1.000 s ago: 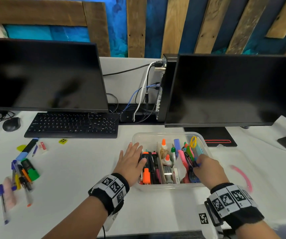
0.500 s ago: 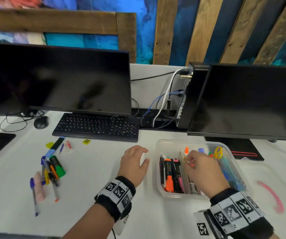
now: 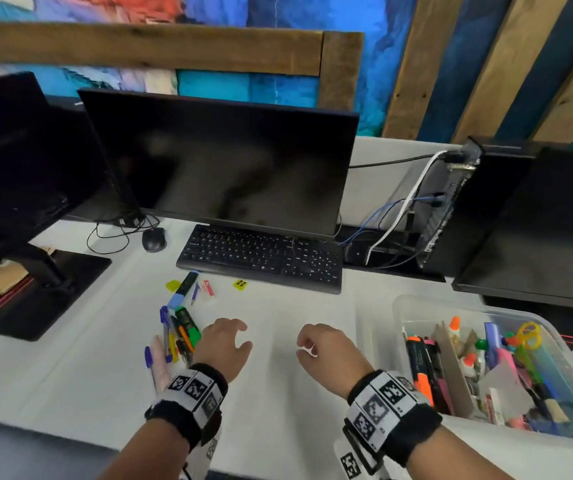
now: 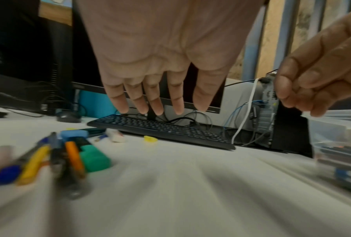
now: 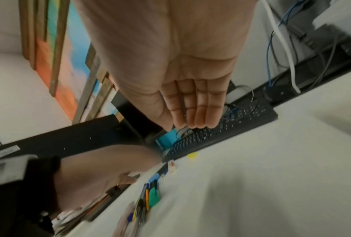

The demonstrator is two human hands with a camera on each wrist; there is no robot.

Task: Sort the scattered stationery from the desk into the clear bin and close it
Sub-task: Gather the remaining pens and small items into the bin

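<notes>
White counter [image 3: 278, 403], both grips empty: left hand [image 3: 222, 348] hovers loose-fingered beside the pen cluster [image 3: 177, 337] near the left edge, right hand [image 3: 326, 355] loosely curled, clear bin [image 3: 416, 306] lidless at the right edge, ready for more.

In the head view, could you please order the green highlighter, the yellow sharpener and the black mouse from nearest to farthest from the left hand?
Measured from the left hand:
1. Green highlighter: just to its left, in the pen pile.
2. Yellow sharpener: ahead of it, by the keyboard's front edge.
3. Black mouse: far back and left, beyond the keyboard's left end.
</notes>
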